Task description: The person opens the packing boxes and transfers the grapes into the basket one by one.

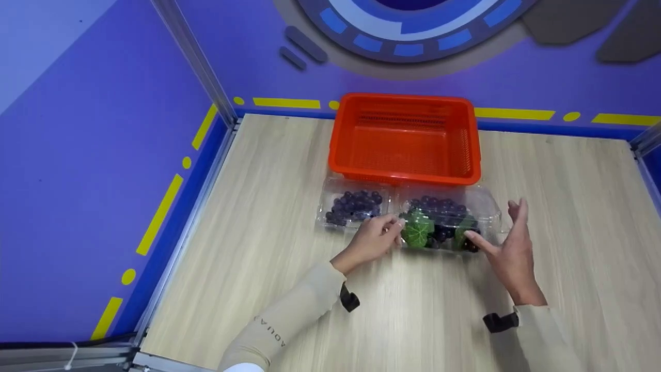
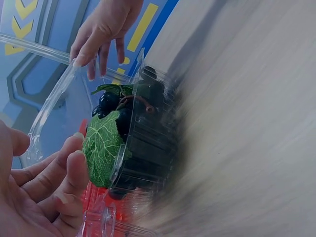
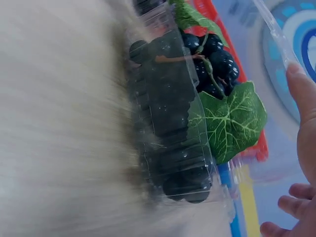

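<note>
A clear plastic clamshell box point(image 1: 483, 204) holds dark grapes point(image 1: 439, 207) and green leaves point(image 1: 417, 230). Its lid point(image 2: 52, 101) stands raised and tilted in the left wrist view. My left hand point(image 1: 371, 240) is at the box's front left corner, fingers loosely bent beside the leaf, thumb by the lid edge. At the right end is my right hand point(image 1: 514, 258), its thumb point(image 3: 302, 89) against the lid's edge and its other fingers spread away. Left of this box sits a second clear box point(image 1: 330, 187) with dark grapes, partly behind my left hand.
An orange-red plastic basket point(image 1: 403, 175) stands directly behind both boxes, near the back wall. Blue-purple panels with yellow marks point(image 1: 286, 103) border the wooden table point(image 1: 268, 206) at the back and left. Each wrist wears a black strap piece point(image 1: 501, 322).
</note>
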`<action>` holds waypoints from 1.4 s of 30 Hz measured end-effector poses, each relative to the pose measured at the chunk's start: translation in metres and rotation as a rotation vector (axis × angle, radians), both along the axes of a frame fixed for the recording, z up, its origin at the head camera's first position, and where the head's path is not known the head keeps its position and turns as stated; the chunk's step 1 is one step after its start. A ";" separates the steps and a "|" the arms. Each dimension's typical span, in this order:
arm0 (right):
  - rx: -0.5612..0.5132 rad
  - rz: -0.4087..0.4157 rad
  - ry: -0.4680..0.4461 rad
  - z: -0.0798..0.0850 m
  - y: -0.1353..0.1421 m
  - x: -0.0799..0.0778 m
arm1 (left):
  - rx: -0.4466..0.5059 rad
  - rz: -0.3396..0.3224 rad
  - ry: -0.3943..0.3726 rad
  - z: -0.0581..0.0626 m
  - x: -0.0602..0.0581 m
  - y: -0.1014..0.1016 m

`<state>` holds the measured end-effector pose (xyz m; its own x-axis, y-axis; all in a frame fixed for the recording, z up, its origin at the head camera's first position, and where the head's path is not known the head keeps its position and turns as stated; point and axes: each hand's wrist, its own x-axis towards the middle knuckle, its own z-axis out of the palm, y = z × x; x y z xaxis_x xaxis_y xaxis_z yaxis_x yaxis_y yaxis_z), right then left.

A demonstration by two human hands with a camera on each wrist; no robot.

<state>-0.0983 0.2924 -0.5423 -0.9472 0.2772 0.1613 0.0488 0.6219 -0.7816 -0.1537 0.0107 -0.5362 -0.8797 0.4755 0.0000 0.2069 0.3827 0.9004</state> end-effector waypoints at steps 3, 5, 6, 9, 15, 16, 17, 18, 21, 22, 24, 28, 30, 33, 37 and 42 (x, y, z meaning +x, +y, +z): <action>-0.045 -0.035 -0.037 -0.002 0.002 0.004 | 0.026 -0.001 -0.015 0.002 -0.002 0.001; -0.045 -0.039 -0.072 -0.004 0.003 0.006 | 0.045 0.004 -0.036 0.003 -0.003 0.002; -0.038 -0.036 -0.094 -0.005 0.003 0.007 | 0.051 0.008 -0.043 0.003 -0.003 0.002; -0.016 -0.008 -0.165 -0.008 0.001 0.010 | 0.061 0.018 -0.060 0.005 -0.004 0.003; 0.029 0.013 -0.190 -0.014 -0.008 0.014 | 0.085 0.013 -0.064 0.008 -0.007 0.005; 0.035 0.015 -0.175 -0.015 -0.010 0.015 | 0.090 0.013 -0.066 0.008 -0.008 0.005; 0.041 0.021 -0.159 -0.016 -0.012 0.015 | 0.097 0.012 -0.067 0.009 -0.008 0.005; 0.048 0.026 -0.152 -0.017 -0.014 0.015 | 0.101 0.013 -0.070 0.009 -0.008 0.005; 0.071 0.049 -0.142 -0.018 -0.020 0.016 | 0.109 0.020 -0.082 0.010 -0.008 0.005; 0.079 0.058 -0.142 -0.019 -0.021 0.016 | 0.109 0.022 -0.086 0.010 -0.008 0.006; 0.099 0.072 -0.139 -0.019 -0.025 0.017 | 0.113 0.029 -0.092 0.011 -0.008 0.006; 0.140 0.105 -0.108 -0.021 -0.031 0.014 | 0.122 0.038 -0.097 0.013 -0.008 0.007; 0.157 0.120 -0.102 -0.021 -0.035 0.011 | 0.128 0.039 -0.095 0.013 -0.008 0.007; 0.180 0.140 -0.099 -0.021 -0.039 0.005 | 0.134 0.036 -0.087 0.014 -0.008 0.007; 0.228 0.167 -0.068 -0.021 -0.044 -0.003 | 0.139 0.031 -0.085 0.014 -0.008 0.007; 0.277 0.201 -0.061 -0.019 -0.047 -0.014 | 0.140 0.030 -0.089 0.014 -0.008 0.006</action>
